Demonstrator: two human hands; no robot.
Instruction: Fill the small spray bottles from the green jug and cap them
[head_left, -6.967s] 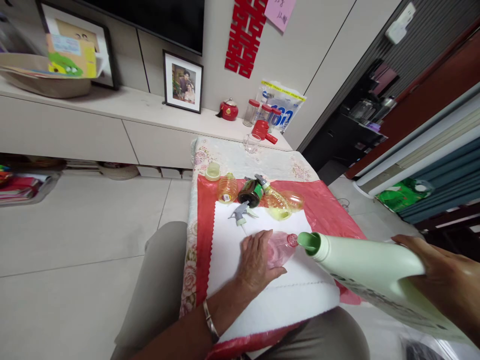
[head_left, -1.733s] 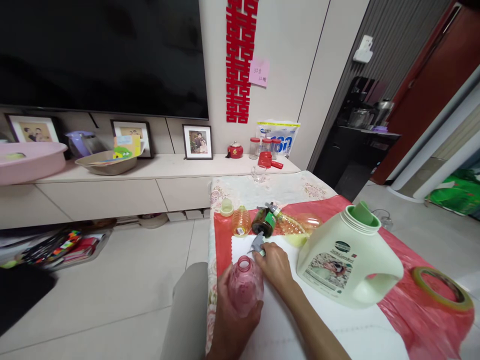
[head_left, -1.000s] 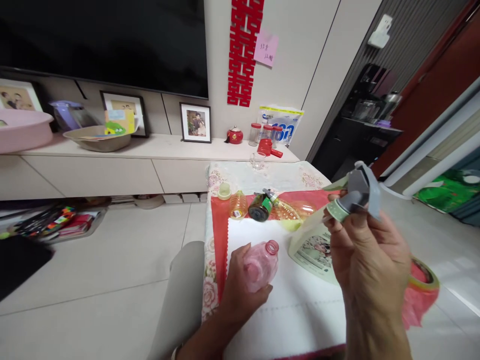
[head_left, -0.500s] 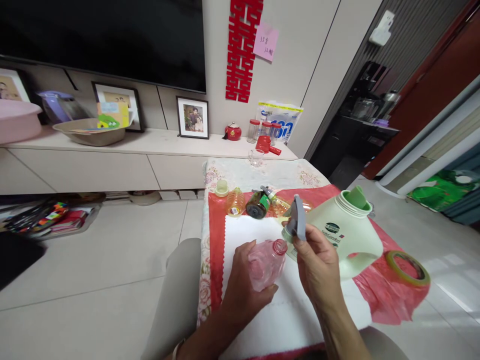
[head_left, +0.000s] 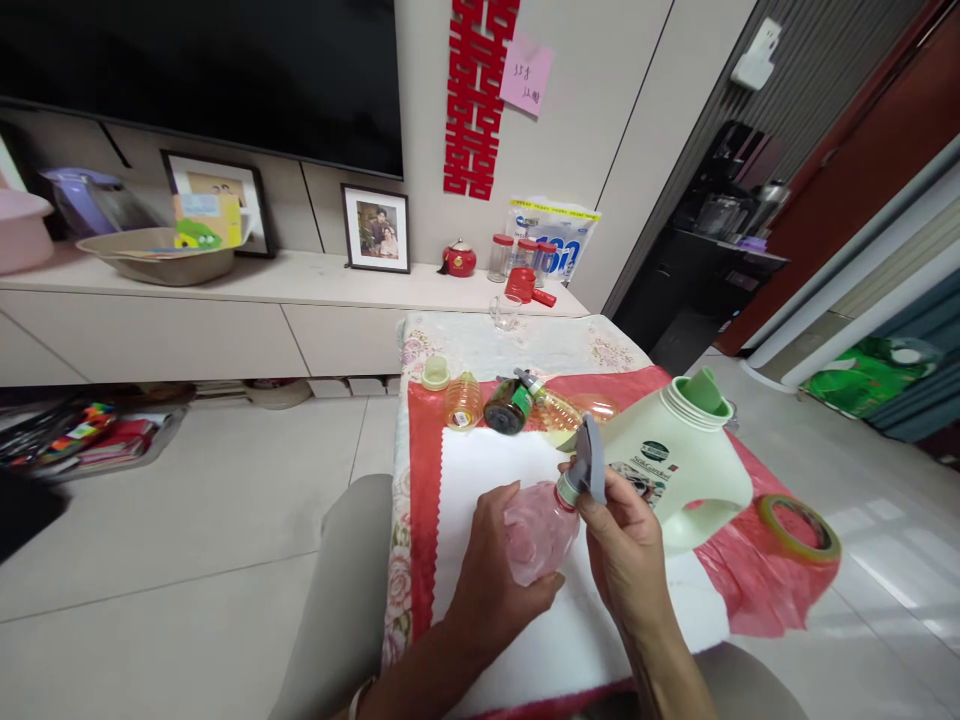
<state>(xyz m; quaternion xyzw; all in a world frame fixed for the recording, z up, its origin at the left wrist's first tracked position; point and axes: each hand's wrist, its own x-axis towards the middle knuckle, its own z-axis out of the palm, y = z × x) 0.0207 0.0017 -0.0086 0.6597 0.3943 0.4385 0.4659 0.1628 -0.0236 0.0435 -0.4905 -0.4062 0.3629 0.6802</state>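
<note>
My left hand [head_left: 495, 560] is wrapped round a clear pink plastic bottle [head_left: 541, 535], which leans to the right over the white cloth [head_left: 472, 480]. In my right hand [head_left: 626, 530] a grey spray head [head_left: 588, 462] with a pale green collar is pinched, and its collar sits at the bottle's mouth. Whether the threads have caught cannot be made out. Just right of my right hand stands a large pale green jug [head_left: 690, 470] with a dark green cap piece [head_left: 703, 392] in its neck.
Several small bottles lie behind the cloth, among them an amber one [head_left: 463, 402] and a dark one [head_left: 508, 405]. A pale green cap [head_left: 435, 373] is beside them. A roll of tape [head_left: 799, 527] rests on red plastic at the right. A glass mug [head_left: 505, 312] stands farther back.
My right hand has brought the grey spray head down and left onto the pink bottle's mouth, which was uncovered before. My left hand keeps its hold on the bottle.
</note>
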